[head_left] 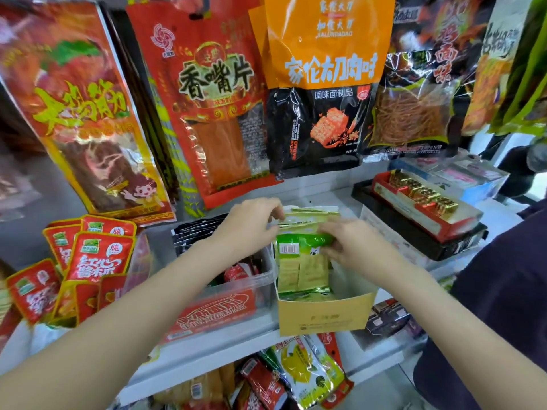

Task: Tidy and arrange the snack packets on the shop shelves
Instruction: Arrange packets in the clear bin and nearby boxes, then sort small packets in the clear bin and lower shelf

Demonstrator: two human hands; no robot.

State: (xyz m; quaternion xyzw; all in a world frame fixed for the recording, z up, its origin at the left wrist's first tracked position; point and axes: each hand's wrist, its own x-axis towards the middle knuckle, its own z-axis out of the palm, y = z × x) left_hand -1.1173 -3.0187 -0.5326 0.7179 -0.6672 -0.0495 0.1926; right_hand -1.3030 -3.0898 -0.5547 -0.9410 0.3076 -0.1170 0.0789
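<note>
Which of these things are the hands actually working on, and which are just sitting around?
In the job: left hand, right hand, green packets, yellow box.

Just sitting: hanging orange bag, clear tub, red packets, red tray of gold sweets.

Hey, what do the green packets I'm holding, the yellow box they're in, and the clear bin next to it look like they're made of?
Green packets: glossy plastic film, probably foil-lined, judging by the shine and crinkles. Yellow box: matte cardboard, with flat folded walls and no glare. Clear bin: likely rigid transparent plastic, since red packets show through its wall.
</note>
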